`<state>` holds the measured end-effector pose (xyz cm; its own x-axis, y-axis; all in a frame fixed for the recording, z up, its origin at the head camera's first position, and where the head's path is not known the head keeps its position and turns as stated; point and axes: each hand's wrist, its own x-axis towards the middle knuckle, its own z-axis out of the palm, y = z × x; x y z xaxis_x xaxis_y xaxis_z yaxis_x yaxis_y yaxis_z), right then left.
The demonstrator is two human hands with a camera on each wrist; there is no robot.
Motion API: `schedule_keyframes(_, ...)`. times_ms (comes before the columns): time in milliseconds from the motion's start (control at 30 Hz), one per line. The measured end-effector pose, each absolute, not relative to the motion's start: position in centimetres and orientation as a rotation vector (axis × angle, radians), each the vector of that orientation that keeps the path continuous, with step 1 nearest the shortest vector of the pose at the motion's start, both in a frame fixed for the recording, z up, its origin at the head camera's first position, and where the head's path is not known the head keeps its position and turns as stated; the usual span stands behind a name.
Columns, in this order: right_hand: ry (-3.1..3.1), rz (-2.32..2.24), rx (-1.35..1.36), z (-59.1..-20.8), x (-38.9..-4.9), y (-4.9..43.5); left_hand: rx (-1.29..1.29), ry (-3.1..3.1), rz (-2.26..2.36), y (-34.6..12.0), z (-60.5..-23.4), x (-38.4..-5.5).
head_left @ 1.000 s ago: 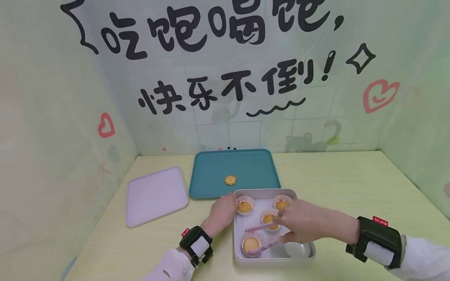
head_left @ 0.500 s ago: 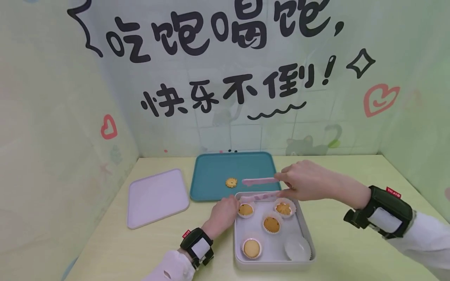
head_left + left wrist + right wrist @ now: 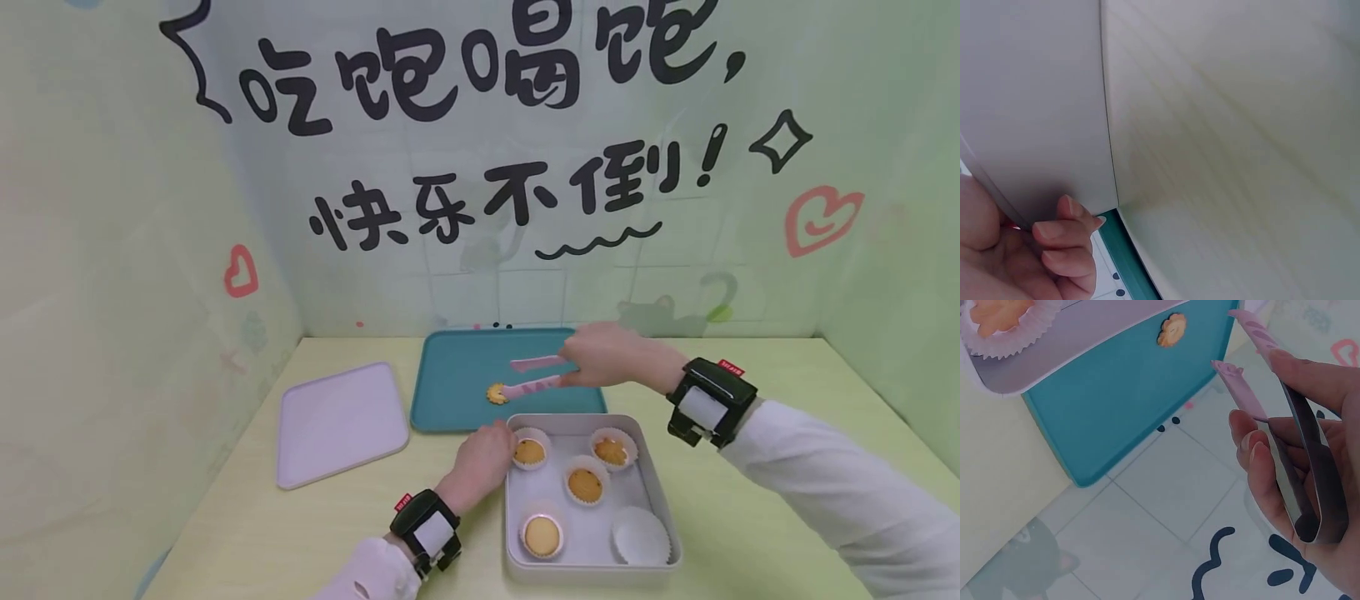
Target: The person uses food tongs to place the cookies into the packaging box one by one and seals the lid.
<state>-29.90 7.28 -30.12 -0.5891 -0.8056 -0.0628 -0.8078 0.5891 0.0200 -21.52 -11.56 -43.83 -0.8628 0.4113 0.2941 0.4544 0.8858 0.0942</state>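
My right hand (image 3: 603,354) holds a pair of tongs (image 3: 1332,494) with a metal body and pink tips, spread apart above the teal tray (image 3: 457,354). In the head view the lower tip reaches the edge of a scalloped cookie (image 3: 497,393) on that tray; in the right wrist view both tips stand apart from it. My left hand (image 3: 482,462) grips the back left wall of a pale rectangular pan (image 3: 581,542), its curled fingers against the outside in the left wrist view. Inside the pan are several paper cups with cookies (image 3: 585,486) and an unfilled white cup (image 3: 641,537).
A lilac tray (image 3: 341,425) lies on the left of the light wooden table (image 3: 750,417). Behind the table hangs a printed backdrop (image 3: 420,283) with black lettering, and similar sheets enclose both sides.
My right hand has moved from over the pan back and left to the teal tray, carrying the spread tongs toward the cookie. My left hand has stayed at the pan's corner.
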Motion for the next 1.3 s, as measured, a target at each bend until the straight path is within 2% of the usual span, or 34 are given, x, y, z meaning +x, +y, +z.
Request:
schedule_keyframes(167,2.757,0.086,-1.343,-31.4,-31.1,6.1,-0.566,-2.79,-0.378,-11.4,-44.1,-21.6)
schedule_keyframes(500,2.734,0.116,-1.224,-32.7,-32.5,4.7,-0.56,-2.788,-0.431,-11.5,-44.1,-21.6)
schedule_keyframes(1300,2.706,0.197,-1.042,-34.5,-33.0,2.1,-0.603,-2.799,-0.344,-11.5,-43.9,-21.4)
